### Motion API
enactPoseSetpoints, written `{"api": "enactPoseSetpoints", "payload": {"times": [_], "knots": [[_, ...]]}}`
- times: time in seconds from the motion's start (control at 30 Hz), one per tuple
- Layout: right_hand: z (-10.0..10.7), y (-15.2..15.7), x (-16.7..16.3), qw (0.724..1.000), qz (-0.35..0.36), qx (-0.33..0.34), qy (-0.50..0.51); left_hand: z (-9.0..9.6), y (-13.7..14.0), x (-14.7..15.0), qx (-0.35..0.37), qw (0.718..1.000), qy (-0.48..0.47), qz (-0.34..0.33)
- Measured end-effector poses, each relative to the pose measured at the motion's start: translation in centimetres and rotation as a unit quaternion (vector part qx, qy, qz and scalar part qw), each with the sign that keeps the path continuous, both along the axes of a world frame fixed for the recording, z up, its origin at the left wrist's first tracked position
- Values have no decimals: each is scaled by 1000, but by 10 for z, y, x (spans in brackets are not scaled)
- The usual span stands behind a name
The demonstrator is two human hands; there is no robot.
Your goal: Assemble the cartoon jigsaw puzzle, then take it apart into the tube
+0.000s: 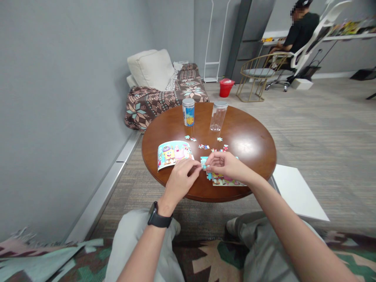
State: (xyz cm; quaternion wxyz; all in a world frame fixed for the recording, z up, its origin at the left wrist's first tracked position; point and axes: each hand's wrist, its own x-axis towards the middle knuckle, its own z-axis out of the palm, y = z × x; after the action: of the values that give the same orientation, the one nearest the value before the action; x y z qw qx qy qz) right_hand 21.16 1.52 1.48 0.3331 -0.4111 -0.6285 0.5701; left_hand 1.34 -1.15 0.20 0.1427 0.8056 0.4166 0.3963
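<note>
A partly assembled cartoon jigsaw puzzle (227, 182) lies near the table's front edge, its middle and upper part covered by my right hand (225, 165). That hand is closed, thumb and fingers pinching a small light-blue jigsaw piece (204, 167) at the puzzle's left side. My left hand (183, 176), a black watch on its wrist, has its thumb and index fingertip together right beside that piece. Whatever sits between the left fingertips is too small to make out. Left of the puzzle is a curled picture sheet (170, 153) with cartoon figures, partly behind my left hand.
Loose jigsaw pieces (203, 147) are scattered beyond my hands on the round wooden table (252, 137). Farther back stand a blue-labelled can (188, 113) and a clear lidded jar (219, 116). A white board (299, 192) is low at the right. A person (302, 31) sits in the background.
</note>
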Motion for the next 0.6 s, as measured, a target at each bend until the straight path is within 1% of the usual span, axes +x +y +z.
{"api": "enactPoseSetpoints", "payload": {"times": [0.13, 0.23, 0.47, 0.6], "knots": [[-2, -1, -2, 1000, 10, 1, 12, 0, 0, 0, -8, 1000, -11, -2], [0, -2, -3, 1000, 17, 7, 2, 0, 0, 0, -12, 1000, -28, -1], [4, -2, -4, 998, -38, 39, -24, -2, -1, 2, -37, 999, -27, -13], [0, 0, -3, 999, -40, 20, -17, -3, -2, 2, -47, 998, -24, -21]]}}
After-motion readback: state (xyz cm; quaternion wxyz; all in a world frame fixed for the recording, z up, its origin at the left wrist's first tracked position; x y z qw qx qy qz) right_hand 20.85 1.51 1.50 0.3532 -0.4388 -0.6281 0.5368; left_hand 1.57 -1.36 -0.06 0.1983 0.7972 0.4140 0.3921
